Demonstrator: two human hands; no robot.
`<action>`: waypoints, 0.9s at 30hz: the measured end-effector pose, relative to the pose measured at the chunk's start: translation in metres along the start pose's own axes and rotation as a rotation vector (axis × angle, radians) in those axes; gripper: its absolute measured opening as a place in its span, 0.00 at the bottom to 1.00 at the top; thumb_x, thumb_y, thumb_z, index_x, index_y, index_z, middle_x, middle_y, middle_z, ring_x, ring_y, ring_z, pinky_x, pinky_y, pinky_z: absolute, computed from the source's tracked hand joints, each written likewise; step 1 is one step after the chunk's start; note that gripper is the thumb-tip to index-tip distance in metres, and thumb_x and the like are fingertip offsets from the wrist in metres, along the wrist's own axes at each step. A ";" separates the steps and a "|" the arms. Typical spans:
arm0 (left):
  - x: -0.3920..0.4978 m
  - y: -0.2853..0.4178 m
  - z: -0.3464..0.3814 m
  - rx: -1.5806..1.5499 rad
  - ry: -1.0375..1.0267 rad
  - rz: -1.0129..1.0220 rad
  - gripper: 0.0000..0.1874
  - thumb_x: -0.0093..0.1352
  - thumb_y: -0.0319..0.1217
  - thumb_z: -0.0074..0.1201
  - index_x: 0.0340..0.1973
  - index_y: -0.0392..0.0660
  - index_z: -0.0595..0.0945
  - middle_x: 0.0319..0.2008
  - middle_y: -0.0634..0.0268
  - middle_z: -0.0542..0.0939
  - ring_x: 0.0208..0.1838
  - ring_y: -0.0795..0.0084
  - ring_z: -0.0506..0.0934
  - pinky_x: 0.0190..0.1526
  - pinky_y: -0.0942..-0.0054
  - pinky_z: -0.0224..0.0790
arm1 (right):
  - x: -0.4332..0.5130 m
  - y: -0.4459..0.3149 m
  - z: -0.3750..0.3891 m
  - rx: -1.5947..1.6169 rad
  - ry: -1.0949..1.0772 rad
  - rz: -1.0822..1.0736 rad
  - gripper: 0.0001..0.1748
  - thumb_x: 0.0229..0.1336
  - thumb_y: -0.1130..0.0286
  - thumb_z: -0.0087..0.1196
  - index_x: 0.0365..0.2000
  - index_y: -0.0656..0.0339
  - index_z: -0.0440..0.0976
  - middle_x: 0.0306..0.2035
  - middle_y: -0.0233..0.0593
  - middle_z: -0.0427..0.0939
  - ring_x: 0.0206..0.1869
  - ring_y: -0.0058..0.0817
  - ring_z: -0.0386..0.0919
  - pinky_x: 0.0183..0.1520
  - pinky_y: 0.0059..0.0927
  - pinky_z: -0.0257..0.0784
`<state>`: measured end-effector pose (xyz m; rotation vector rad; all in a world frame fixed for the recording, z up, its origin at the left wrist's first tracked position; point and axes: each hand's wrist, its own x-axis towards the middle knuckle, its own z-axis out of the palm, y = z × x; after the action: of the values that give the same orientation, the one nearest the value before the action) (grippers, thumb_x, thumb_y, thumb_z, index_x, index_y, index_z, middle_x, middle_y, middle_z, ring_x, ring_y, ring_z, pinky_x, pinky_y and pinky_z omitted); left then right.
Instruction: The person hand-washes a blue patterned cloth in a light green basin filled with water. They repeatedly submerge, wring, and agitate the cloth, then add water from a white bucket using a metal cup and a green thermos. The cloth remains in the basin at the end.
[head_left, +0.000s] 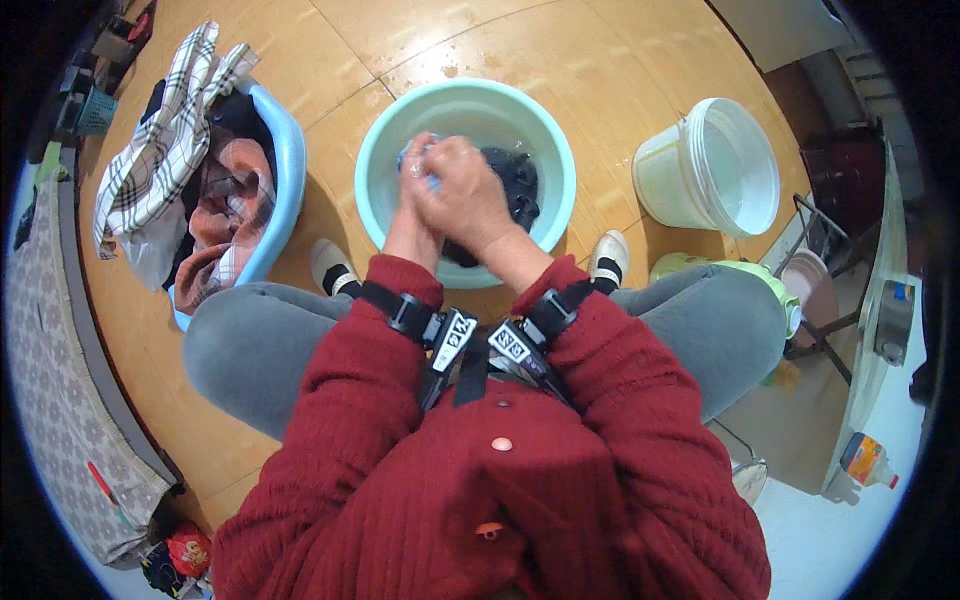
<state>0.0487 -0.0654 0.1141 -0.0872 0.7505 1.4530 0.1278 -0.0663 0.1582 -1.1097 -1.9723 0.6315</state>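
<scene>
My left hand (414, 174) and my right hand (463, 184) are pressed together over a mint-green plastic basin (561, 180). Between them they grip a small blue cloth (433, 182), mostly hidden by the fingers; its edge shows past my left hand. A wet black garment (517, 180) lies in shallow water in the basin, partly under my right forearm. The basin stands on the floor between my feet.
To the left, a blue tub (289, 165) is heaped with clothes, including a white checked garment (169, 161) and a reddish plaid one (232, 199). A white plastic bucket (671, 176) stands at right, near a light-green container (675, 262) beside my knee. Water spots dot the tiled floor (450, 37).
</scene>
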 end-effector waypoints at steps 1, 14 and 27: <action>0.007 -0.005 0.002 0.078 0.003 0.035 0.11 0.63 0.42 0.48 0.32 0.49 0.74 0.30 0.64 0.74 0.37 0.69 0.73 0.41 0.68 0.68 | 0.007 0.007 -0.005 -0.045 0.021 0.111 0.10 0.47 0.67 0.50 0.27 0.64 0.71 0.32 0.51 0.72 0.35 0.50 0.72 0.38 0.44 0.69; 0.001 -0.003 0.005 0.210 -0.020 0.109 0.13 0.64 0.42 0.45 0.27 0.47 0.75 0.25 0.64 0.74 0.32 0.65 0.74 0.38 0.66 0.69 | 0.002 0.002 -0.003 -0.045 0.013 0.221 0.13 0.51 0.61 0.48 0.26 0.62 0.73 0.32 0.54 0.73 0.39 0.48 0.72 0.42 0.42 0.70; -0.009 0.011 0.007 0.036 -0.130 0.008 0.12 0.65 0.42 0.45 0.29 0.48 0.74 0.30 0.65 0.74 0.37 0.68 0.74 0.42 0.67 0.68 | -0.001 -0.012 -0.003 0.008 0.046 -0.021 0.10 0.48 0.66 0.50 0.25 0.64 0.72 0.30 0.49 0.73 0.37 0.47 0.72 0.42 0.41 0.68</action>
<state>0.0419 -0.0677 0.1283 0.0373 0.6707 1.4375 0.1242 -0.0730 0.1682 -1.0883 -1.9386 0.5969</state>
